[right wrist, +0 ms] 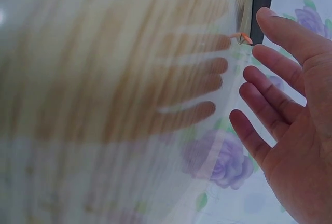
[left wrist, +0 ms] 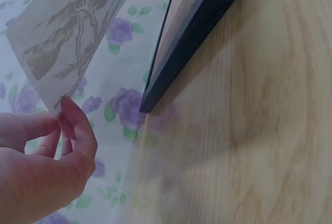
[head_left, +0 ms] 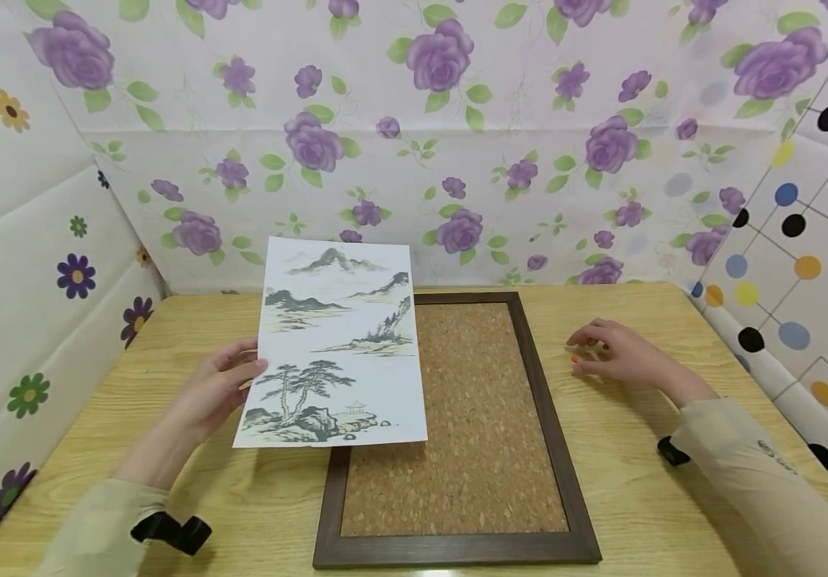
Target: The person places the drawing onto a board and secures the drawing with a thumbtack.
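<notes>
My left hand (head_left: 220, 385) pinches a white sheet printed with an ink landscape (head_left: 377, 393) by its left edge, between thumb and fingers. The sheet is raised, tilted, and covers the upper left of a dark-framed cork board (head_left: 457, 481) lying on the table. In the left wrist view, the hand (left wrist: 57, 156) grips one corner of the sheet (left wrist: 67, 32). To the right of the board, my right hand (head_left: 619, 358) hovers low over the table with loosely bent fingers. A tiny orange item (right wrist: 241, 38) shows near its fingertips; its kind is unclear. Nothing sits in the right palm (right wrist: 306, 141).
The light wooden table (head_left: 623, 489) stretches out on both sides of the board. Behind it stands a sheet with purple flowers (head_left: 457, 232); patterned sheets (head_left: 46, 344) also close off both sides. The table's glossy surface mirrors the right hand.
</notes>
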A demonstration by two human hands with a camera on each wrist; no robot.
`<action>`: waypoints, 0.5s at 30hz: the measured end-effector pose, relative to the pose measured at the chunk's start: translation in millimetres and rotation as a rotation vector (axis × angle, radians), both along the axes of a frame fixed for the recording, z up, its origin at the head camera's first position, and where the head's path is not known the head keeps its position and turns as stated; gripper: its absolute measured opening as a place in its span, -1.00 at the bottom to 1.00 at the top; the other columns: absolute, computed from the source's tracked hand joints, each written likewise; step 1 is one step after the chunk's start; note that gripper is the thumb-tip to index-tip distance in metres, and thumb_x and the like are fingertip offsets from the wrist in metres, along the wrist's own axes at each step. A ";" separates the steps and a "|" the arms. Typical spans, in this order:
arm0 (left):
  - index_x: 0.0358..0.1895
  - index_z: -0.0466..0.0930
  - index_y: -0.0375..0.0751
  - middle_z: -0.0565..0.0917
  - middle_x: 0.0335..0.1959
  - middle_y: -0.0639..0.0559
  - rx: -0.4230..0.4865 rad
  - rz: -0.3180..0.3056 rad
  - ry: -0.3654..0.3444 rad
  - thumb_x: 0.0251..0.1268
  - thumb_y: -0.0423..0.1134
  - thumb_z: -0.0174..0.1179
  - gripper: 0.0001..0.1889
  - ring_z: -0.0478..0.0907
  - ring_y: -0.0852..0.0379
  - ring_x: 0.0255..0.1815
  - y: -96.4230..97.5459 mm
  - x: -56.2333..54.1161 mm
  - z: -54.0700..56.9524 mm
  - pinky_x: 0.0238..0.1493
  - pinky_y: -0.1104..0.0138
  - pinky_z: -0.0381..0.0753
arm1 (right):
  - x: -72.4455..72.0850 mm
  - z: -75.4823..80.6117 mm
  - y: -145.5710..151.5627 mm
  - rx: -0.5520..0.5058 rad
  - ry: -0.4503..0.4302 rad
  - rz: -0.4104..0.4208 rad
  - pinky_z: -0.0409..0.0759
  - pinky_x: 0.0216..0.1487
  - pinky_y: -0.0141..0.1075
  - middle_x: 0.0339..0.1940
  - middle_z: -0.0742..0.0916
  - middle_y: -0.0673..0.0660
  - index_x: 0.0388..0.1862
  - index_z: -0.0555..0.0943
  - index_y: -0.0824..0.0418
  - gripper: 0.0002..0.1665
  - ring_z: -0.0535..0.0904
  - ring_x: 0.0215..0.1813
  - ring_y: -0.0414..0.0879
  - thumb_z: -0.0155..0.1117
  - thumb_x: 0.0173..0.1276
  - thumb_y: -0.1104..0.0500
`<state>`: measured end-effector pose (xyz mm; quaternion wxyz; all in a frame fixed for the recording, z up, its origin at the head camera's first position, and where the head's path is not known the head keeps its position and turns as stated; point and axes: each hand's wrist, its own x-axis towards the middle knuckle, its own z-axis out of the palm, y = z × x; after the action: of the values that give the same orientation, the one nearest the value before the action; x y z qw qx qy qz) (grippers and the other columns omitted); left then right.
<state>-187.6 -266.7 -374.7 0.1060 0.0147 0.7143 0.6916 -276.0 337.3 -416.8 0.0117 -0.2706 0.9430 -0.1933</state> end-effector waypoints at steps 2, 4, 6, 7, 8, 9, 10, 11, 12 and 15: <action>0.11 0.43 0.07 0.56 -0.14 0.32 -0.003 0.003 -0.002 0.48 -0.25 0.11 -0.77 0.52 0.36 -0.14 7.5 0.3 -1.1 -0.14 0.47 0.61 | -0.6 0.0 0.1 0.000 0.002 0.001 0.60 -0.06 -0.09 -0.06 0.65 0.05 0.10 0.63 0.09 -0.56 0.54 -0.04 -0.08 0.39 0.31 -0.06; 0.14 0.42 0.04 0.56 -0.13 0.32 -0.011 0.010 -0.001 0.48 -0.24 0.11 -0.75 0.53 0.36 -0.13 14.9 0.5 -2.2 -0.13 0.47 0.61 | -1.2 -0.2 0.2 0.000 0.001 0.001 0.60 -0.07 -0.10 -0.07 0.66 0.04 0.10 0.63 0.09 -0.57 0.54 -0.05 -0.09 0.38 0.32 -0.06; 0.19 0.39 -0.03 0.56 -0.13 0.30 -0.013 0.014 0.002 0.48 -0.23 0.12 -0.71 0.53 0.36 -0.11 22.1 1.0 -2.7 -0.12 0.46 0.62 | -1.6 -0.4 0.6 -0.001 -0.003 0.000 0.60 -0.06 -0.11 -0.07 0.66 0.03 0.10 0.63 0.08 -0.57 0.54 -0.05 -0.10 0.38 0.32 -0.07; 0.20 0.38 -0.06 0.55 -0.13 0.30 -0.010 0.019 0.001 0.48 -0.24 0.11 -0.69 0.52 0.36 -0.11 25.6 1.6 -2.7 -0.11 0.46 0.62 | -1.8 -0.5 0.7 -0.002 -0.005 0.000 0.61 -0.06 -0.11 -0.07 0.66 0.03 0.10 0.63 0.08 -0.57 0.54 -0.05 -0.10 0.38 0.32 -0.07; 0.23 0.36 -0.09 0.54 -0.13 0.30 -0.008 0.023 0.001 0.48 -0.24 0.11 -0.67 0.51 0.36 -0.10 28.9 2.2 -2.8 -0.11 0.47 0.62 | -2.0 -0.7 0.9 -0.001 -0.008 -0.001 0.61 -0.07 -0.11 -0.07 0.66 0.03 0.10 0.63 0.08 -0.57 0.55 -0.05 -0.10 0.38 0.32 -0.07; 0.24 0.35 -0.12 0.54 -0.13 0.31 -0.005 0.026 0.001 0.48 -0.25 0.11 -0.66 0.50 0.36 -0.10 32.0 2.6 -2.9 -0.12 0.47 0.62 | -2.1 -0.8 1.0 -0.001 -0.010 -0.003 0.61 -0.07 -0.12 -0.07 0.66 0.03 0.10 0.63 0.07 -0.57 0.55 -0.04 -0.10 0.37 0.32 -0.07; 0.24 0.35 -0.14 0.54 -0.13 0.30 0.005 0.028 0.001 0.47 -0.27 0.10 -0.65 0.50 0.36 -0.10 35.0 3.0 -3.0 -0.11 0.47 0.62 | -2.3 -0.9 1.1 -0.001 -0.011 -0.003 0.61 -0.07 -0.12 -0.07 0.66 0.03 0.10 0.63 0.07 -0.57 0.55 -0.04 -0.10 0.37 0.32 -0.07; 0.24 0.35 -0.14 0.53 -0.13 0.31 0.012 0.029 0.000 0.47 -0.28 0.10 -0.65 0.49 0.36 -0.09 38.0 3.5 -3.2 -0.11 0.47 0.61 | -2.5 -1.0 1.3 0.003 -0.009 -0.003 0.61 -0.07 -0.13 -0.07 0.66 0.03 0.09 0.63 0.07 -0.58 0.55 -0.05 -0.10 0.37 0.33 -0.07; 0.24 0.35 -0.14 0.53 -0.13 0.31 0.015 0.030 0.002 0.47 -0.29 0.09 -0.66 0.48 0.36 -0.09 40.8 3.9 -3.5 -0.12 0.48 0.60 | -2.6 -1.0 1.3 0.005 -0.008 -0.004 0.61 -0.07 -0.13 -0.07 0.66 0.03 0.09 0.63 0.07 -0.58 0.55 -0.05 -0.10 0.37 0.32 -0.07; 0.20 0.37 -0.12 0.54 -0.14 0.31 0.025 0.036 0.000 0.46 -0.31 0.09 -0.69 0.48 0.35 -0.08 49.5 4.3 -4.7 -0.13 0.48 0.60 | -2.7 -0.9 1.5 0.008 -0.006 -0.006 0.61 -0.08 -0.15 -0.08 0.66 0.02 0.08 0.64 0.07 -0.59 0.55 -0.06 -0.11 0.38 0.32 -0.06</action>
<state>-183.3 -217.3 -379.4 0.0933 0.0033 0.7058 0.7022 -278.8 338.8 -417.8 0.0150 -0.2670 0.9446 -0.1902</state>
